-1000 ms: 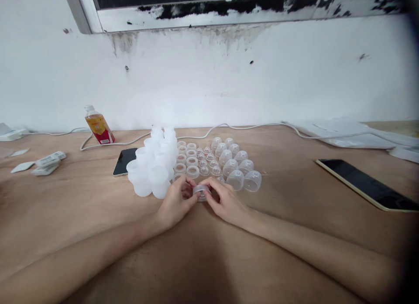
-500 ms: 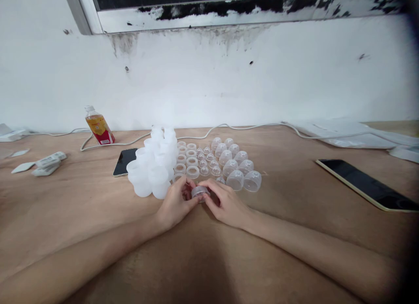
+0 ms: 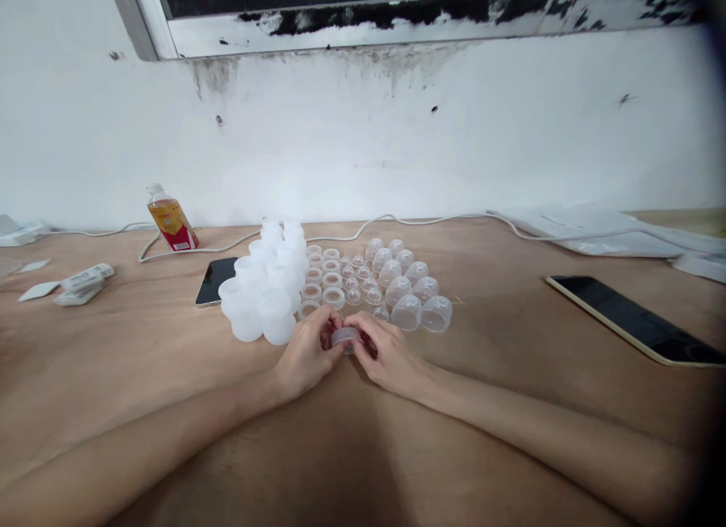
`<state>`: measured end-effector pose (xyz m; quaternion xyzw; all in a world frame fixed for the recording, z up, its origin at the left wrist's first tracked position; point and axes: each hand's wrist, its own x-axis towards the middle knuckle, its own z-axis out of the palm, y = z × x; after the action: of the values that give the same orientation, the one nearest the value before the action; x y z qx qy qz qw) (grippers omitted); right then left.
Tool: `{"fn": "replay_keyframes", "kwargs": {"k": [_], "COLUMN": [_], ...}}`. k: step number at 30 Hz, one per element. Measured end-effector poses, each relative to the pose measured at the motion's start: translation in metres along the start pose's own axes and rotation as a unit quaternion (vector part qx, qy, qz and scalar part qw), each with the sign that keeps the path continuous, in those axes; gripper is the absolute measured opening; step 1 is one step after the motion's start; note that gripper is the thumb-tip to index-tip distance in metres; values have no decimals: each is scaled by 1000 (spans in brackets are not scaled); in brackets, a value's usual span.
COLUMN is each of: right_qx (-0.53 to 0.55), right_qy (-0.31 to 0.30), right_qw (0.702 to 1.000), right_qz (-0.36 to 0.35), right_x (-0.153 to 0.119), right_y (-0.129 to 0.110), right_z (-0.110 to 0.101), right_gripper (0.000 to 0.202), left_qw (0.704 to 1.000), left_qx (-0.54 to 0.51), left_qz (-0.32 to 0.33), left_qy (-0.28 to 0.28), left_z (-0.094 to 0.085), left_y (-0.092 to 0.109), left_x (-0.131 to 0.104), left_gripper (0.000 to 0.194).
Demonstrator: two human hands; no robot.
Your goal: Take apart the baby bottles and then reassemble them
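Between my two hands is a translucent ring-shaped piece (image 3: 345,336), with something clear showing under its rim. My left hand (image 3: 307,353) grips its left side with thumb and fingers, and my right hand (image 3: 386,354) pinches its right side. Just beyond stand rows of translucent rings (image 3: 333,298), then small clear domed pieces (image 3: 372,296) beside them. Larger clear dome caps (image 3: 436,313) lie in two rows to the right. White cloudy cups (image 3: 277,324) are grouped and stacked to the left of the rings.
A phone (image 3: 216,280) lies behind the white cups, and a larger phone (image 3: 635,319) at the right. A drink bottle (image 3: 173,223) stands at the back left near a white cable (image 3: 436,221). Small packets (image 3: 85,283) lie far left, plastic bags (image 3: 601,236) back right.
The ring-shaped piece has tilted slightly between my fingers, and my fingertips have shifted a little around it. The items on the table have stayed in place.
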<state>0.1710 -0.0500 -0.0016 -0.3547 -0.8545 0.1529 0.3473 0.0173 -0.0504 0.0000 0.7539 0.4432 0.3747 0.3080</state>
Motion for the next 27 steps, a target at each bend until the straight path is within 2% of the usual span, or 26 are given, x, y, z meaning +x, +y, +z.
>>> {"fn": "replay_keyframes", "kwargs": {"k": [9,18,27], "right_qx": [5,9,12], "right_qy": [-27,-21,-5], "right_qw": [1000,1000,999], "right_qz": [-13,-4,40], "right_x": [3,3,2], "right_y": [-1,-1,-2], "right_z": [-5,-4,2], "right_gripper": [26,25,25], "left_qw": [998,1000,1000], "left_qx": [-53,-10,3], "left_qz": [-23,-5,4], "left_qy": [3,5,-2], "left_z": [0,0,0], "left_y": [-2,-1,2], "left_x": [0,-1,0], "left_gripper": [15,14,14]}}
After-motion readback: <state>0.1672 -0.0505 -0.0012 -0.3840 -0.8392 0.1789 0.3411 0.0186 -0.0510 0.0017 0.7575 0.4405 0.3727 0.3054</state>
